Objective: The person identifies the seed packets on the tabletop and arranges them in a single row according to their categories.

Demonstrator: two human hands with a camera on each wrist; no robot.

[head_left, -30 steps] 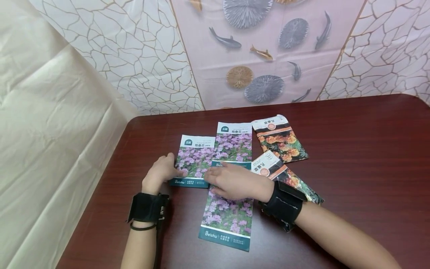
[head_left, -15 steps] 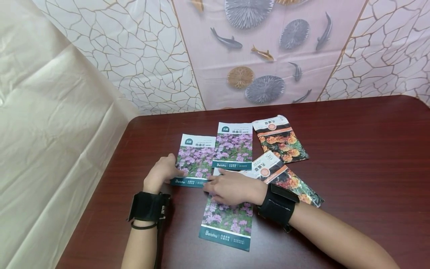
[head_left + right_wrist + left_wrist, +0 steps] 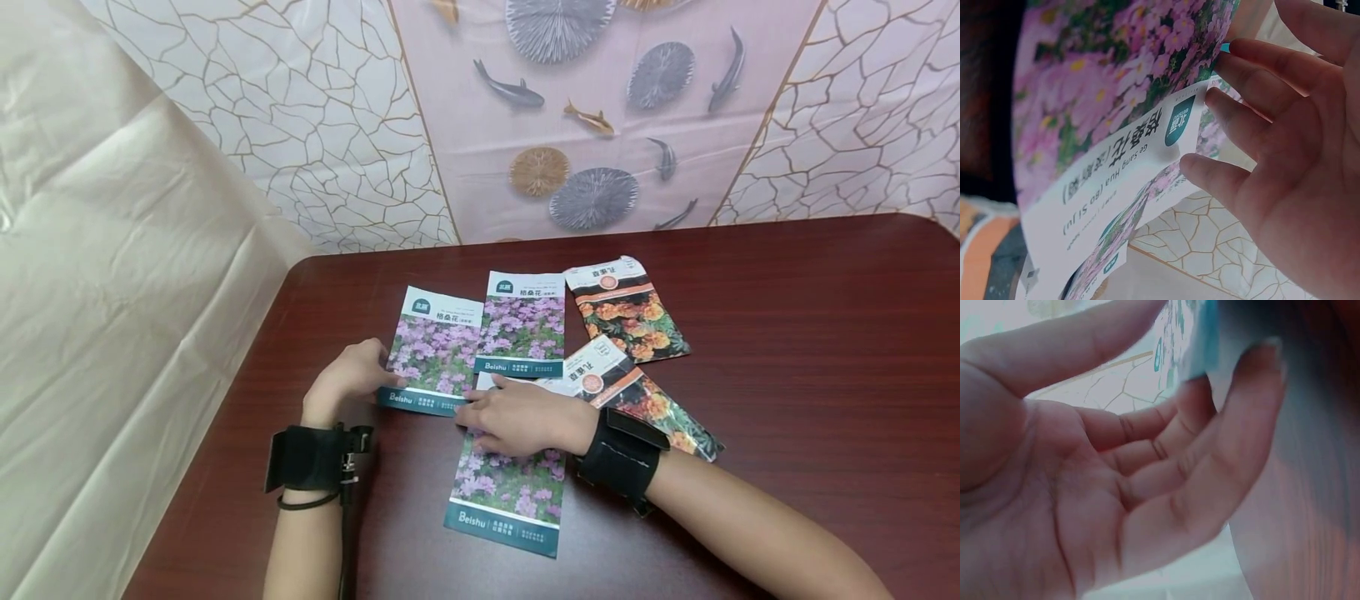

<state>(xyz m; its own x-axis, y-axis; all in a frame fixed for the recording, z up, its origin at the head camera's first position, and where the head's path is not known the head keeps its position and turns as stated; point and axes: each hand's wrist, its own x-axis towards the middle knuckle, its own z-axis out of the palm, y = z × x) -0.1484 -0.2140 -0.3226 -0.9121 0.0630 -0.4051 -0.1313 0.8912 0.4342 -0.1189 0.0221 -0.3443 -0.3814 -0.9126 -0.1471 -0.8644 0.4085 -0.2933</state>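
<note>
My left hand [image 3: 347,377] pinches the lower left edge of a purple-flower seed packet [image 3: 433,346]. In the left wrist view, that packet's teal end [image 3: 1200,344] lies between the thumb and the fingertips. Over the upper part of the front purple-flower packet [image 3: 510,492] lies my right hand [image 3: 525,417], its fingers loosely spread. In the right wrist view those fingertips touch the printed top of that packet [image 3: 1129,137]. Another purple-flower packet [image 3: 521,325] is directly behind it, beside the left one. Part of the front packet's printed top is hidden under my right hand in the head view.
Two orange-flower seed packets lie to the right: one farther back [image 3: 633,321], one nearer [image 3: 652,408] that is partly behind my right hand and wrist. All rest on a dark red wooden table [image 3: 810,375]. A patterned cloth [image 3: 592,200] hangs behind its far edge.
The left packet has turned slightly, its upper left corner shifting away from me. My left wrist has moved a little left. My right hand first slid slightly toward me, then stayed in place.
</note>
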